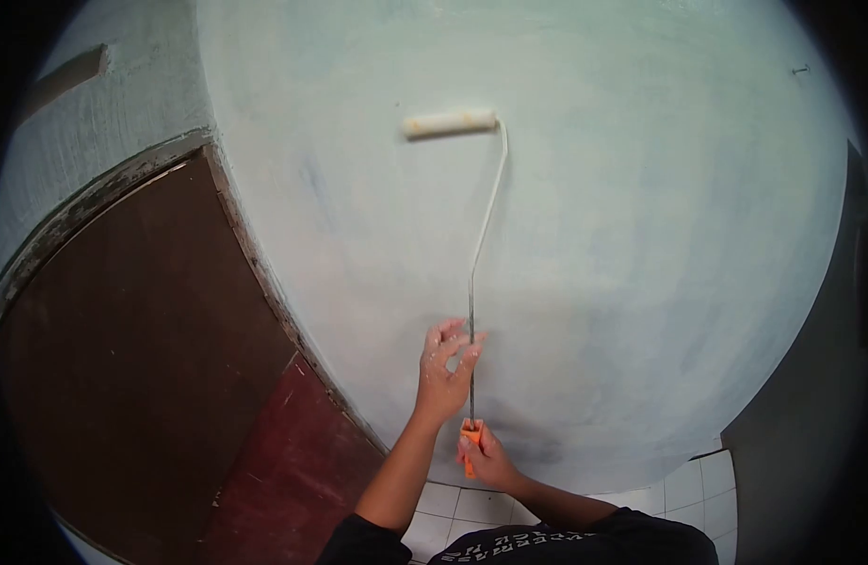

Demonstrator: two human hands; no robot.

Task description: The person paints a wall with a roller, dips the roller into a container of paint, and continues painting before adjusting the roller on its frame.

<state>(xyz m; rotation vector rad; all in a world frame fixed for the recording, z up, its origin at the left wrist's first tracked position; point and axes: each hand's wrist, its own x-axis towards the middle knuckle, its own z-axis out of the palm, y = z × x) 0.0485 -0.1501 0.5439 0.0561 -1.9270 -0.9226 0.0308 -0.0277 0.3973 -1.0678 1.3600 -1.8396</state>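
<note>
A paint roller with a white sleeve lies against the pale, patchily painted wall. Its long thin metal rod runs down to an orange handle. My right hand is wrapped round that handle. Higher up, my left hand is beside the rod with its fingers curved and apart, paint specks on them; the thumb and a fingertip are close to the rod, and whether they touch it is unclear.
A brown door panel with a worn frame and a red lower part is at the left. White tiles show below the wall. A nail sticks out at upper right, and a dark grey surface stands at the right.
</note>
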